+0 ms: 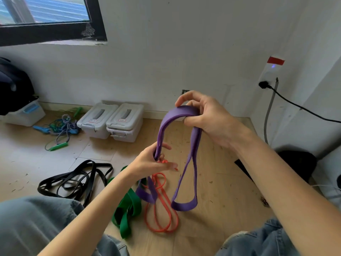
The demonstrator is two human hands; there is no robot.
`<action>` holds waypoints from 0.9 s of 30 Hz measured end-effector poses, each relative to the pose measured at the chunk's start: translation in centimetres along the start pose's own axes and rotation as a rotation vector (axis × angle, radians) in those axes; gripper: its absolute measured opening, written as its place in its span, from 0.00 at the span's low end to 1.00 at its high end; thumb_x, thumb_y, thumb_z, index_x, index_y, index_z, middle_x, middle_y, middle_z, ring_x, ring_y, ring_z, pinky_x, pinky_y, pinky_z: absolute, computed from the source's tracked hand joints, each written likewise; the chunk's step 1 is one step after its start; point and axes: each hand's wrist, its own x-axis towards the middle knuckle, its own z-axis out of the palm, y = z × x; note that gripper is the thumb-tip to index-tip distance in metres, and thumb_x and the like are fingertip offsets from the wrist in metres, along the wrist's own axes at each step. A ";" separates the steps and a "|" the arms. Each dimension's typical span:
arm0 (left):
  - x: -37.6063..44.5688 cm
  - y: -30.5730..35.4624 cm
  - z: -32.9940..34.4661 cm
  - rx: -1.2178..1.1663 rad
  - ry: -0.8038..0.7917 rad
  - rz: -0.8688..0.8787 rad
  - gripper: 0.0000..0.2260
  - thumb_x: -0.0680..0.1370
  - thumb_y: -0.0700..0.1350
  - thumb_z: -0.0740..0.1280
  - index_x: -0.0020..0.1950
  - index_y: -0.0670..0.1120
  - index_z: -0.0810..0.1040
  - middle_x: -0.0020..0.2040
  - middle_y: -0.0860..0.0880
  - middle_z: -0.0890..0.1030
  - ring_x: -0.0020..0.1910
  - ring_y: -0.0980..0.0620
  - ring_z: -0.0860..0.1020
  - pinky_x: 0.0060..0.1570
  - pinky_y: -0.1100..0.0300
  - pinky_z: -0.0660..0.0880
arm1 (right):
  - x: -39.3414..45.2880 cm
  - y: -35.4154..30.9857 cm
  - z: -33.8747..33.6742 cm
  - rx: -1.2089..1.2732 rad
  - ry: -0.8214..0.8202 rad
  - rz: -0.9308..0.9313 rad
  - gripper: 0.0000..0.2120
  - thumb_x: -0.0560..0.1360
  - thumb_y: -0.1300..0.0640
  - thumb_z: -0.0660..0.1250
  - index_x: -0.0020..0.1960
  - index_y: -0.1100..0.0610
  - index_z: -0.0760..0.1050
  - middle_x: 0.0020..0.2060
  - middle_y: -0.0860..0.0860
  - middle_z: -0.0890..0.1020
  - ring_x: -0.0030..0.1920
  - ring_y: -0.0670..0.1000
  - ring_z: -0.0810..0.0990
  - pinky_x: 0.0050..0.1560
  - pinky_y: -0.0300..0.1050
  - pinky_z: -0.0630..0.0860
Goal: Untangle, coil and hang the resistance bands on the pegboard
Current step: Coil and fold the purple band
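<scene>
Your right hand point(204, 115), right of centre in the frame, pinches the top fold of the purple band point(177, 154), fingers curled over it. Your left hand point(155, 160), lower and just left of it, grips the band's left run, with a knotted bit of the orange band point(162, 209) at its fingertips. The purple loop hangs between your hands toward the floor, and a further part of it lies tangled with the orange and green band point(127, 211) at lower centre.

By the look of it, you're early on: the purple one is only partly freed, nothing is coiled, and the black bands point(73, 180) lie in a loose heap at lower left. No pegboard shows in view, so hanging is all ahead.

Against the wall at centre left, two lidded grey bins point(112, 121) sit touching, lids shut; contents can't be seen. A white box point(24, 115) at far left sits under a dark bag point(14, 85).
</scene>
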 end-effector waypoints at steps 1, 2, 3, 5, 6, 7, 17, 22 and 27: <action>0.2 0.3 0.0 -0.021 -0.002 -0.001 0.21 0.66 0.43 0.77 0.54 0.51 0.74 0.28 0.58 0.70 0.29 0.59 0.69 0.34 0.64 0.71 | 0.3 -0.4 0.1 -0.014 -0.013 -0.013 0.17 0.69 0.70 0.67 0.46 0.48 0.75 0.35 0.47 0.75 0.30 0.38 0.73 0.32 0.29 0.69; 0.4 0.6 0.0 -0.051 -0.011 0.000 0.23 0.66 0.41 0.77 0.56 0.51 0.73 0.30 0.58 0.70 0.31 0.58 0.70 0.36 0.63 0.73 | 0.5 -0.7 0.2 -0.010 -0.022 -0.027 0.16 0.69 0.69 0.68 0.46 0.49 0.75 0.36 0.47 0.76 0.30 0.38 0.73 0.33 0.29 0.69; 0.5 0.9 0.0 -0.086 -0.032 0.005 0.24 0.65 0.40 0.77 0.57 0.52 0.73 0.32 0.57 0.71 0.33 0.56 0.72 0.38 0.61 0.74 | 0.8 -0.9 0.4 0.012 -0.028 -0.043 0.15 0.69 0.69 0.68 0.46 0.49 0.75 0.36 0.47 0.76 0.31 0.39 0.74 0.34 0.29 0.69; 0.6 1.5 0.2 -0.125 -0.101 0.016 0.24 0.65 0.39 0.77 0.56 0.54 0.74 0.35 0.55 0.72 0.35 0.56 0.75 0.40 0.62 0.76 | 1.2 -1.1 1.0 0.077 -0.037 -0.063 0.15 0.69 0.70 0.68 0.46 0.51 0.75 0.36 0.48 0.77 0.32 0.40 0.75 0.36 0.30 0.70; 0.6 1.7 0.4 -0.101 -0.139 0.017 0.22 0.65 0.40 0.77 0.55 0.55 0.74 0.36 0.55 0.73 0.35 0.58 0.75 0.40 0.64 0.75 | 1.3 -1.0 1.3 0.101 -0.037 -0.067 0.15 0.70 0.71 0.67 0.46 0.52 0.75 0.36 0.48 0.77 0.33 0.41 0.75 0.37 0.31 0.71; 0.6 1.9 0.7 -0.063 -0.179 0.022 0.21 0.66 0.42 0.77 0.54 0.56 0.75 0.36 0.56 0.76 0.36 0.59 0.76 0.41 0.65 0.75 | 1.5 -0.9 1.6 0.112 -0.031 -0.068 0.15 0.70 0.71 0.67 0.46 0.52 0.75 0.37 0.50 0.77 0.33 0.42 0.75 0.38 0.32 0.72; 0.4 2.3 2.0 -0.123 -0.091 0.025 0.08 0.70 0.38 0.73 0.46 0.48 0.79 0.42 0.49 0.82 0.42 0.54 0.81 0.47 0.58 0.78 | 0.0 2.5 2.1 0.241 -0.021 0.104 0.33 0.65 0.51 0.73 0.66 0.49 0.64 0.58 0.48 0.77 0.55 0.41 0.78 0.53 0.33 0.75; 0.3 2.3 1.3 -0.021 -0.124 0.042 0.08 0.71 0.39 0.72 0.49 0.39 0.78 0.45 0.39 0.81 0.44 0.45 0.80 0.49 0.54 0.77 | -2.5 5.9 2.0 -0.040 -0.074 0.159 0.12 0.64 0.47 0.72 0.46 0.46 0.75 0.55 0.47 0.79 0.51 0.39 0.78 0.48 0.33 0.74; 1.0 2.7 1.3 0.049 -0.138 0.105 0.08 0.71 0.38 0.72 0.44 0.50 0.77 0.40 0.50 0.80 0.40 0.49 0.80 0.45 0.52 0.79 | -1.9 5.8 1.7 -0.190 -0.028 0.086 0.10 0.68 0.55 0.74 0.46 0.59 0.80 0.39 0.52 0.83 0.39 0.49 0.81 0.44 0.45 0.79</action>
